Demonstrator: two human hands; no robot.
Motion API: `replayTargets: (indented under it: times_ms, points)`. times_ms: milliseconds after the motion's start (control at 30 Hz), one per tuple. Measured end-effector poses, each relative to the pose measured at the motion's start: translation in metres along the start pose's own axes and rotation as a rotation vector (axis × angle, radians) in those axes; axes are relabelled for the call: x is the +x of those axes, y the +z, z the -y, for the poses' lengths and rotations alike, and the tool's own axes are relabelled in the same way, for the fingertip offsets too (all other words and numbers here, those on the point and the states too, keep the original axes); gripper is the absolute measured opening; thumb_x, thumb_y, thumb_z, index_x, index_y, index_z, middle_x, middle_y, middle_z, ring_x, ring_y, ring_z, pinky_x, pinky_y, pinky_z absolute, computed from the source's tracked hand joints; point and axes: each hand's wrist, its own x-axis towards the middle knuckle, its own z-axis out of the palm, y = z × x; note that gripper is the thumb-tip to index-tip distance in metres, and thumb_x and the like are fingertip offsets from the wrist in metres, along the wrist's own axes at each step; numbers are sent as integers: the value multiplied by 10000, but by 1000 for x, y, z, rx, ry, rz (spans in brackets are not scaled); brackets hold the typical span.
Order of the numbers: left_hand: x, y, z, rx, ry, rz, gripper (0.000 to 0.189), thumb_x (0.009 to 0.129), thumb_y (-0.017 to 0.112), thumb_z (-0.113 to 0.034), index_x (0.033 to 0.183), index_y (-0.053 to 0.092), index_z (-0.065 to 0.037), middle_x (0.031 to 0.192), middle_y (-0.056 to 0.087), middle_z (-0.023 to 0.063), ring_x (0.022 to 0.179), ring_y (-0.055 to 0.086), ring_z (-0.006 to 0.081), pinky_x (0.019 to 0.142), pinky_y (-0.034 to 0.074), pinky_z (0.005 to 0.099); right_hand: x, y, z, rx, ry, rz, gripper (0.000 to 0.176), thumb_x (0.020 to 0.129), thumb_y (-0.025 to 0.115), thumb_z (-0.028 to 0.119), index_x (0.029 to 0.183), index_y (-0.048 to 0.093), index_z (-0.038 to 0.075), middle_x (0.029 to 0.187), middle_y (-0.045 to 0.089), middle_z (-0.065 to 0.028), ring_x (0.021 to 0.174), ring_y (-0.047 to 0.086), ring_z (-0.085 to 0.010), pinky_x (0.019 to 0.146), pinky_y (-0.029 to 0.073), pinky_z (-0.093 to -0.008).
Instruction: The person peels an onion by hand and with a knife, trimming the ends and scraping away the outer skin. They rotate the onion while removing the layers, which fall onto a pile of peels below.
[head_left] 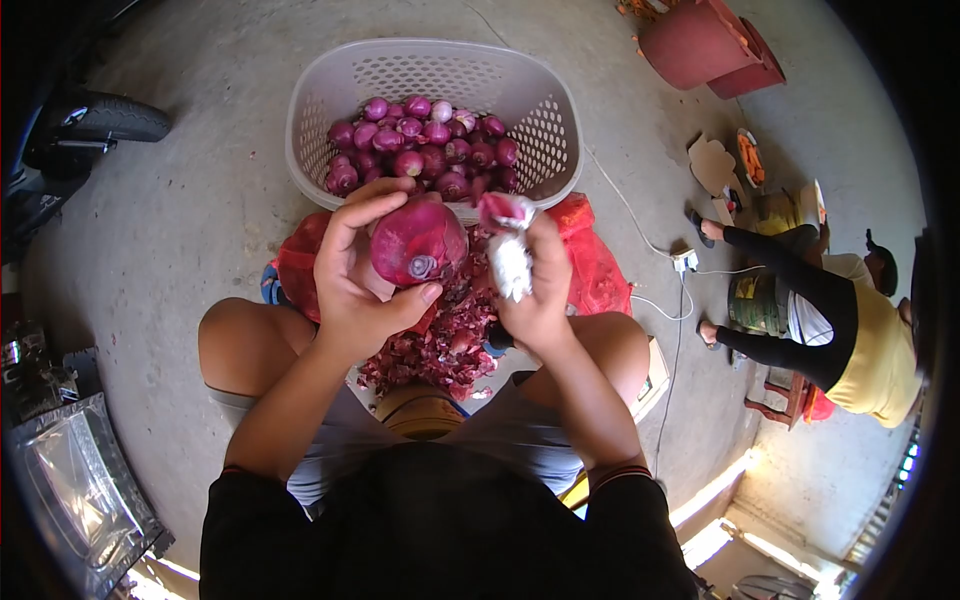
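Note:
My left hand (355,270) is closed around a large red onion (418,240), its root end turned toward me. To its right, my right hand (540,285) grips a small thing with a crinkled white wrapping (511,266); its kind cannot be made out. A reddish-purple piece that looks like onion skin (505,210) shows at the top of that hand. Below both hands, a heap of onion peels (430,355) lies between my legs. Just beyond them, a pale plastic basket (303,150) holds many peeled onions (433,160).
Red mesh sacks (597,265) lie at the basket's near side. On the right, another person (850,330) sits near a power strip (685,261) with cables across the floor. Red tubs (697,42) stand far right, and a motorcycle wheel (120,117) is at left.

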Motion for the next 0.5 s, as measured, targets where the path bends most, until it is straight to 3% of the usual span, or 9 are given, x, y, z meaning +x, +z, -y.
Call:
replayTargets:
  times_ms: [33,233,333,400,467,500]
  points:
    - [1,1,-1,-13,3,1,661,634,723,60,1224,430,8,1308,384,169,1223,430,248,1021,371,376,-3,-4,-7,129,82,-33,398,866,532,-27,1250,439,15,1141,556,-111,1044,548,-165,883,414,-272]
    - [1,1,1,26,-14,-47,671,634,731,51,1228,422,10,1309,385,168,1216,435,245,1013,380,371,-3,-10,-7,268,-8,118,474,837,589,-4,1267,389,21,1141,568,-122,980,585,-162,850,440,-282]
    - [1,0,2,10,-38,-62,667,646,739,34,1230,418,12,1301,399,159,1204,442,232,1004,387,363,-3,-12,-12,-2,-134,219,555,782,680,82,1259,405,16,997,640,-161,831,658,-229,727,484,-308]
    - [-1,0,1,-21,-86,-84,660,657,742,24,1232,418,12,1291,416,150,1187,456,219,997,393,356,-7,-13,-11,-54,-100,257,546,769,681,76,1244,420,10,957,647,-168,680,658,-258,634,492,-331]
    - [-2,2,0,-55,-136,-97,649,670,738,17,1233,417,12,1266,448,142,1157,480,206,990,399,350,-5,-15,-8,-139,-165,266,538,767,678,73,1239,426,12,929,650,-158,624,650,-250,607,492,-334]
    - [-1,2,0,-72,-160,-104,643,676,736,14,1234,417,12,1253,464,137,1142,491,200,986,402,347,-5,-19,-7,-105,-91,306,529,768,680,77,1234,437,16,930,648,-156,650,653,-250,621,493,-331]
